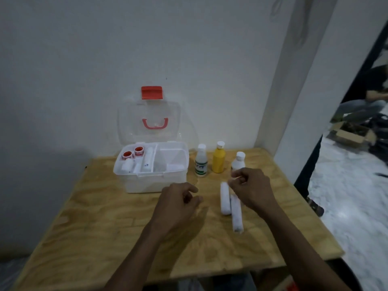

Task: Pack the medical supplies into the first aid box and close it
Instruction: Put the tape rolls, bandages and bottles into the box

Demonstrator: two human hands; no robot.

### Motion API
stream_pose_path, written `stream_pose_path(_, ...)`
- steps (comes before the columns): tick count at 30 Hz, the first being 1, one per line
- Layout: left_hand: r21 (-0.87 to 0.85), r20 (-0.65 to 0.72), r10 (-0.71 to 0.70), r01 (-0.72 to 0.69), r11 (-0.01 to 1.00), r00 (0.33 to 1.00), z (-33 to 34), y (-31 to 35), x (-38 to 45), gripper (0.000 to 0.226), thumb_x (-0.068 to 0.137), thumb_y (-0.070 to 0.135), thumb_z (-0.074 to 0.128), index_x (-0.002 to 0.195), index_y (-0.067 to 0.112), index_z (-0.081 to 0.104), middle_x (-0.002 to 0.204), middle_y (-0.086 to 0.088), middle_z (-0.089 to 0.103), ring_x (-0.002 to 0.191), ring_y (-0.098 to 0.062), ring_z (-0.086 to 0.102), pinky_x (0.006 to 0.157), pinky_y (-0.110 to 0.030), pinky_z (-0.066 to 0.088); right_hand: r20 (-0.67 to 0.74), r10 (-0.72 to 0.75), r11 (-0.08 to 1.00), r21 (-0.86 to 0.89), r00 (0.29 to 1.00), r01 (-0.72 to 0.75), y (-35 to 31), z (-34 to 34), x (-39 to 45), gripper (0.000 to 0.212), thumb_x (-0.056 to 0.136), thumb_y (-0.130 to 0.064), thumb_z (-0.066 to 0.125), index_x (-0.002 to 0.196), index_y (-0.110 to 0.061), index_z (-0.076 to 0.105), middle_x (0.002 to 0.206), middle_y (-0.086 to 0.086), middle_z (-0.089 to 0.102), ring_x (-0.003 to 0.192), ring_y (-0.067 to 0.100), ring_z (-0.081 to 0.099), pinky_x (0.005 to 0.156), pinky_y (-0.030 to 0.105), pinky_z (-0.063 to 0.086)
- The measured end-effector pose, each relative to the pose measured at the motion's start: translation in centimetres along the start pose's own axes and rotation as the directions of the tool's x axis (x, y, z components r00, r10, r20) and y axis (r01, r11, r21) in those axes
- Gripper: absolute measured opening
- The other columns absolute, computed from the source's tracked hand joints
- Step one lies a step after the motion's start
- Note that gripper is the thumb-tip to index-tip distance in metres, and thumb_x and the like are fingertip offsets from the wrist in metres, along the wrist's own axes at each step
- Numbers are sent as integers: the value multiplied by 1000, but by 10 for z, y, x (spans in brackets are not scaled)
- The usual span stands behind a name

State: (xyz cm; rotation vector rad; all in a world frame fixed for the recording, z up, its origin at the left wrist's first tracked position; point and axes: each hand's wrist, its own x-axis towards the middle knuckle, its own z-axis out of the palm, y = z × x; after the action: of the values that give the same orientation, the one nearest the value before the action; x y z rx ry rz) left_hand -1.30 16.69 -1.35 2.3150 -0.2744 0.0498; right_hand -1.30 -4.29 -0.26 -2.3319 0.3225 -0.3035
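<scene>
The white first aid box (134,181) stands open on the wooden table, its clear lid (130,122) with a red latch leaning against the wall. Its inner tray holds two red tape rolls (133,153), a white tube and small white items; the right compartment looks nearly bare. To the right of the box stand a clear bottle (201,162), a yellow bottle (218,159) and a white bottle (239,161). Two white bandage rolls (225,198) lie on the table. My right hand (252,190) hovers just above them, fingers curled, holding nothing. My left hand (178,204) hangs loosely curled in front of the box, holding nothing.
The plywood table (105,227) ends close on the right at a white pillar (294,101). Beyond it, a person sits on the floor by a cardboard box (348,135). A white wall stands right behind the box.
</scene>
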Motion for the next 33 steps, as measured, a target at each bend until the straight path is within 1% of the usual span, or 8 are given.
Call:
stream_pose_path(4, 12, 64, -32, 32, 999, 997, 39, 12, 22, 39, 83, 41, 70, 117, 21, 68, 94, 1, 74, 78, -5, 64, 75, -21, 51, 120, 98, 992, -94, 988, -87, 33, -5, 2, 32, 78, -31, 75, 107, -17, 70, 109, 6, 69, 89, 14, 65, 73, 22, 42)
stream_pose_path(11, 116, 175, -65, 45, 992, 982, 74, 30, 57, 53, 87, 52, 56, 133, 25, 53, 122, -3, 68, 108, -20, 64, 91, -39, 53, 258, 85, 989, -141, 962, -49, 44, 4, 3, 48, 79, -40, 72, 119, -16, 63, 112, 4, 67, 103, 18, 63, 81, 25, 44)
stream_pose_path(15, 186, 280, -102, 50, 981, 954, 74, 33, 69, 42, 85, 51, 57, 122, 32, 59, 117, -1, 70, 101, -18, 66, 87, -42, 55, 277, 63, 992, -125, 959, -29, 44, 7, 3, 46, 80, -34, 71, 120, -14, 61, 115, 6, 65, 106, 19, 62, 80, 24, 44)
stream_pose_path(18, 177, 281, -110, 61, 982, 953, 71, 31, 70, 31, 85, 46, 61, 111, 30, 62, 104, 0, 72, 90, -16, 67, 83, -42, 57, 272, 57, 995, -90, 961, -33, 42, 8, 4, 44, 79, -29, 73, 119, -12, 63, 117, 7, 65, 107, 19, 63, 83, 24, 46)
stream_pose_path(21, 118, 284, -128, 98, 988, 950, 70, 27, 68, 19, 83, 38, 65, 100, 28, 64, 97, -1, 72, 85, -16, 68, 81, -44, 57, 290, 38, 997, -69, 956, -18, 39, 11, 3, 43, 81, -27, 72, 119, -10, 64, 117, 8, 65, 109, 21, 63, 85, 26, 48)
stream_pose_path(26, -115, 266, -183, 219, 969, 946, 63, 20, 59, 10, 85, 30, 65, 94, 25, 63, 85, -5, 75, 76, -22, 71, 71, -49, 61, 281, 55, 995, 68, 958, -77, 38, 20, 2, 35, 77, -24, 75, 110, -14, 69, 101, 4, 70, 82, 10, 64, 54, 9, 41)
stream_pose_path(29, -256, 266, -236, 304, 918, 935, 54, 19, 51, 15, 87, 24, 69, 100, 18, 63, 86, -10, 74, 70, -26, 73, 66, -47, 62, 284, 47, 972, 210, 958, -110, 36, 22, -1, 32, 76, -16, 76, 107, -13, 71, 94, 6, 71, 79, 13, 68, 63, 22, 54)
stream_pose_path(33, -386, 232, -225, 302, 872, 946, 40, 16, 39, 22, 85, 18, 72, 105, 17, 63, 87, -15, 73, 74, -33, 73, 69, -53, 61, 330, 2, 919, 371, 944, -132, 29, 22, -4, 31, 77, -10, 76, 107, -13, 69, 89, 8, 75, 83, 19, 73, 75, 38, 62)
